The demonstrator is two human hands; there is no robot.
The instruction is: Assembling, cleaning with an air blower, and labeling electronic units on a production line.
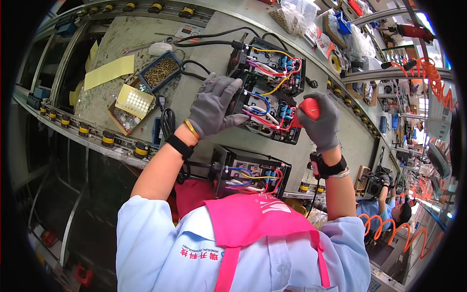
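My left hand (pixel 214 104), in a grey glove, has its thumb and fingers spread against the left end of an open black electrical unit (pixel 272 112). Blue, white, red and yellow wires run inside that casing. A red tool with a rounded end (pixel 310 109) is gripped in my gloved right hand (pixel 322 121), at the right end of the same unit; its working tip is hidden. Touching on the far side is a similar wired unit (pixel 279 65). Closer to my body a third unit (pixel 253 173) sits at the bench edge.
Left on the bench are a blue bin of small brass-coloured fasteners (pixel 159 72), a cardboard box (pixel 127 114), and a yellow sheet (pixel 109 73). Black cables (pixel 209 43) trail from the far unit. Rails with yellow-and-black rollers (pixel 108 137) border the bench. Another person (pixel 382 214) works at right.
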